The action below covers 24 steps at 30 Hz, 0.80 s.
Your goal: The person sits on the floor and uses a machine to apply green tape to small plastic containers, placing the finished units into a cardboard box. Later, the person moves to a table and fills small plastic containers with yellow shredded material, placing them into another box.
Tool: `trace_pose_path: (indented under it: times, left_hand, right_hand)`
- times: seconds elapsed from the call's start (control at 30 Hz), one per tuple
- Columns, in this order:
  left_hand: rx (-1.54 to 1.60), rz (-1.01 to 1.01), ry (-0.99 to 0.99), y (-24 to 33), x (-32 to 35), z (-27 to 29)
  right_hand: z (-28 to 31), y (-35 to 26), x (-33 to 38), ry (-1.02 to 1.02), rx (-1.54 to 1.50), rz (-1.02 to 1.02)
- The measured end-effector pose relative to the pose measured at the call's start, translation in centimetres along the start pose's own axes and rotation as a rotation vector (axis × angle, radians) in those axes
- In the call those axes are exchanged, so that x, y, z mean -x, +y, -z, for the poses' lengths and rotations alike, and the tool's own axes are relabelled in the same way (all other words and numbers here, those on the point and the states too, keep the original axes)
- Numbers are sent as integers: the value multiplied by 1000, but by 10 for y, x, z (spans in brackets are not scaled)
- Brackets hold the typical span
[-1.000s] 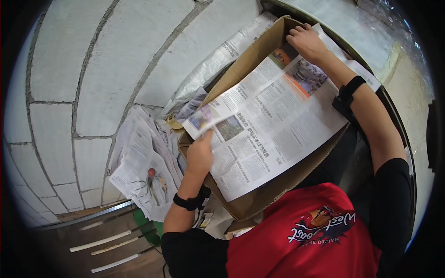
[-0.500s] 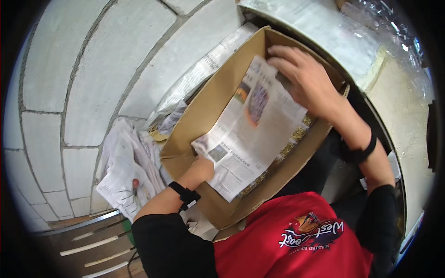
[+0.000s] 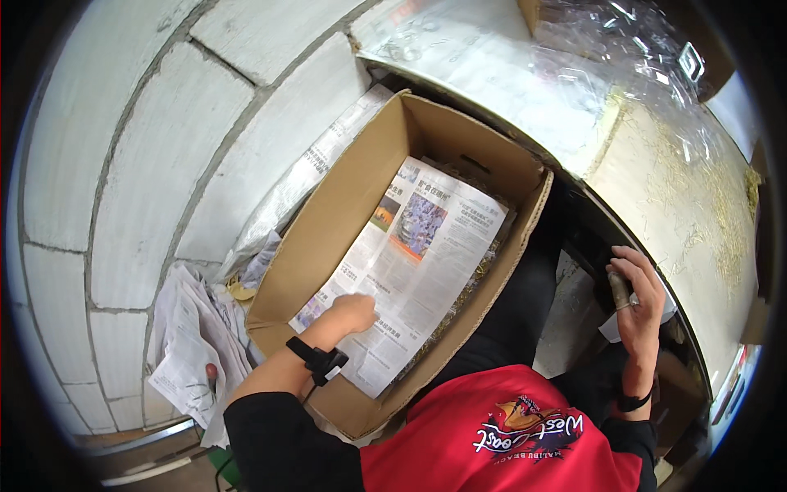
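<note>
An open cardboard box (image 3: pixel 299 258) lies slanted before me. Inside it a sheet of newspaper (image 3: pixel 434 279) is spread nearly flat over shiny gold-coloured pieces, which show only along its right edge. My left hand (image 3: pixel 352 313) rests closed on the lower left part of the newspaper; its curled fingertips are hidden, so I cannot see whether it grips anything. My right hand (image 3: pixel 638 299) is outside the box, beside the edge of the worktable. Its fingers are stretched and partly bent, with nothing held, and a pale covering or band shows on one finger.
A pale worktable (image 3: pixel 672 189) runs along the right, with loose gold strands and crumpled clear plastic (image 3: pixel 607 49) on it. Crumpled papers (image 3: pixel 193 353) lie left of the box. A white block wall (image 3: pixel 164 156) stands behind them. Folded newspapers (image 3: pixel 328 156) lean between wall and box.
My right hand has left the newspaper's far end and moved right, out of the box. The newspaper lies flatter. My left hand has shifted onto the sheet from its corner.
</note>
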<state>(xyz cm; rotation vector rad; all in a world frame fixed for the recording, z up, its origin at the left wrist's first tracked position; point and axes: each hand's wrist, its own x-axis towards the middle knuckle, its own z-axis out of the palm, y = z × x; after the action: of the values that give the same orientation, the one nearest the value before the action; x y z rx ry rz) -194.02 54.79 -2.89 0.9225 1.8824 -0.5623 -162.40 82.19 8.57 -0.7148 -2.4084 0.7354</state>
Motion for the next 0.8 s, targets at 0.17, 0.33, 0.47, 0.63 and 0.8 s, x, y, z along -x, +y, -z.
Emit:
trace_pose_path:
  times: [0.17,0.33,0.47,0.63,0.8]
  left_hand:
    - [10,-243,555,26,-52,-11]
    - [56,-318,409,53,-84,-25]
    - [45,-362,371,66,-94,-44]
    - [-5,-393,399,70,-105,-66]
    - [28,-440,460,70,-110,-75]
  right_hand:
    - [-1,2,24,24,40,9]
    - [15,8,59,-26,80,-64]
    - [30,24,87,-4,108,-194]
    - [33,30,100,-29,170,-216]
    - [27,23,93,-111,109,-217]
